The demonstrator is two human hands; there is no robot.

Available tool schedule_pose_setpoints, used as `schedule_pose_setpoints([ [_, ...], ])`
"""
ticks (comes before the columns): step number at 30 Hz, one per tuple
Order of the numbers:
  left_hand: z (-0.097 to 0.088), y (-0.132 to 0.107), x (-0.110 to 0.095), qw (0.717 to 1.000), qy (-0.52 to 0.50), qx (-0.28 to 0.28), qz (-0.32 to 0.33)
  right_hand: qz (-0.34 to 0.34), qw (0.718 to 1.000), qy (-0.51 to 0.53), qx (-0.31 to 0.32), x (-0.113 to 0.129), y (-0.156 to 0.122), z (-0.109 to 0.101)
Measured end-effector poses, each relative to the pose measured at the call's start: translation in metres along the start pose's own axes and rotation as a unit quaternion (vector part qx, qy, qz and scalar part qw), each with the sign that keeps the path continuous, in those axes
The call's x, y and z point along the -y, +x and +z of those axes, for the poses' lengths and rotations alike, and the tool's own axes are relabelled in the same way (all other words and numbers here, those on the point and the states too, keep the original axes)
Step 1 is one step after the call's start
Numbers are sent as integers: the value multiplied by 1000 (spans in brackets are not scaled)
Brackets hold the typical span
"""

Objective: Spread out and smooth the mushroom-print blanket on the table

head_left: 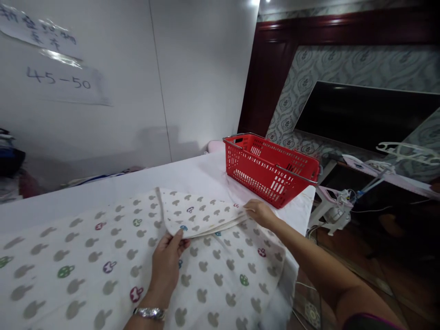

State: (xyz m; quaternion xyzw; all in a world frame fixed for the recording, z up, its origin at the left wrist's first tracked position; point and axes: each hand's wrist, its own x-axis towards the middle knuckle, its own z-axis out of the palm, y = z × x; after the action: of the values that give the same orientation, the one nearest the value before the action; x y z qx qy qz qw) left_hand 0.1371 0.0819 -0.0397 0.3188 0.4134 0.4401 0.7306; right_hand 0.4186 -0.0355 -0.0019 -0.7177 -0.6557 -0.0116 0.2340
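A white cloth printed with grey and coloured mushroom shapes lies spread over the table. Its far right part is folded back into a flap. My left hand, with a silver band at the wrist, pinches the near left corner of that flap between thumb and fingers. At the flap's right end my right hand grips the edge, its fingertips partly hidden by the cloth and the hand itself. The flap's near edge is slightly raised between both hands.
A red plastic basket with metal handles stands at the table's far right corner. Behind the white table rises a pale wall with handwritten paper signs. To the right are a sewing machine and a wall-mounted screen.
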Motion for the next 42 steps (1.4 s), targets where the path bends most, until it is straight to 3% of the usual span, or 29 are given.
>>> schedule_pose_setpoints([
  [3,1,0,0,1000,-5,-2,1,-8,996,-78,35,-21,-11,-4],
  [9,-1,-1,-3,1000,-14,5,2,-37,983,-173,40,-23,-7,6],
  [14,-3,1,-5,999,-36,6,9,-31,984,-176,-18,-23,-14,-5],
  [19,2,0,-8,999,-51,1,6,-82,984,-151,-38,-20,-39,-8],
  [26,3,0,-12,996,-80,-19,17,-118,982,-150,10,-7,-63,6],
  [29,3,0,-11,996,-81,-10,25,-113,983,-144,16,-6,-64,8],
  [34,2,0,-14,995,-100,6,27,-73,986,-138,-65,-11,-57,11],
  [42,2,-1,-19,994,-107,-2,28,-99,985,-144,-16,-3,-59,16],
])
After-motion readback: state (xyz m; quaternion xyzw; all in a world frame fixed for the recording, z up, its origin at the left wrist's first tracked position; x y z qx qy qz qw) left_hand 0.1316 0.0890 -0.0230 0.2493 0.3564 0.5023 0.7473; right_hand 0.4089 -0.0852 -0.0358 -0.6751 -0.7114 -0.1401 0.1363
